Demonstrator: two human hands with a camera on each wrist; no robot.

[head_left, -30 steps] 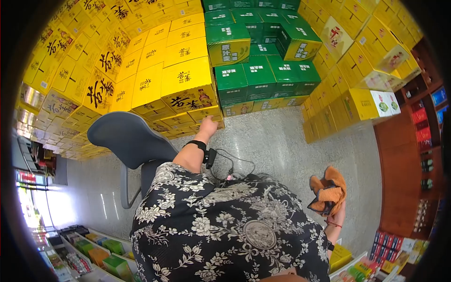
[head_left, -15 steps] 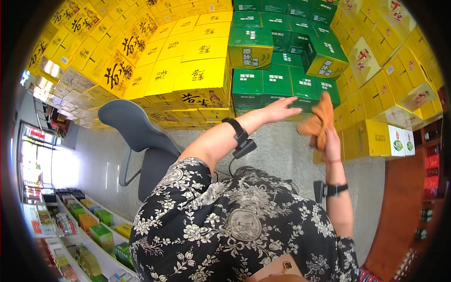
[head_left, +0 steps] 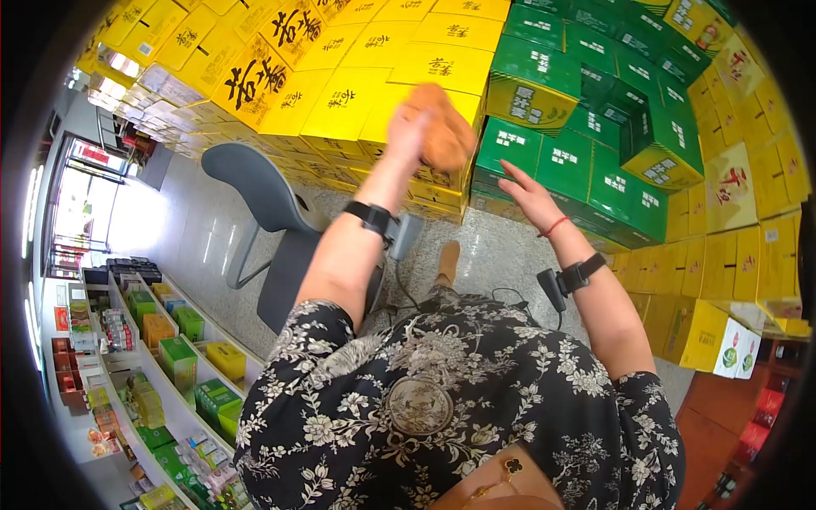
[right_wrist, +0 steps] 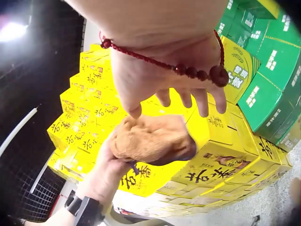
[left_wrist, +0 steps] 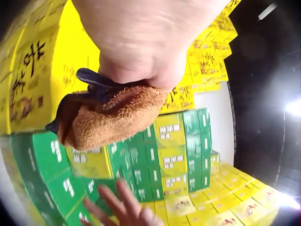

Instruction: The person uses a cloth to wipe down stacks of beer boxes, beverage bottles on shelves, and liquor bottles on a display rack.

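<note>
My left hand (head_left: 410,136) grips a bunched orange-brown towelling cloth (head_left: 444,132) with dark edging. The cloth hangs over the front corner of a stack of yellow cartons (head_left: 340,110). In the left wrist view, the cloth (left_wrist: 113,122) bulges out below the curled hand (left_wrist: 141,47). My right hand (head_left: 534,202), wearing a red cord bracelet, is held out with fingers spread in front of the green cartons (head_left: 552,170). Nothing is in it. The right wrist view has its fingers above the cloth (right_wrist: 153,141), apart from it.
More yellow cartons (head_left: 722,263) are piled along the right side. A grey chair (head_left: 255,187) stands at the left, close to the stack. White shelves (head_left: 161,399) with small packets run along the lower left. Speckled floor (head_left: 493,263) shows between me and the cartons.
The cloth has passed from my right hand to my left. The left hand left the yellow carton, reached right, then swung back left with the cloth. The right hand rose and opened.
</note>
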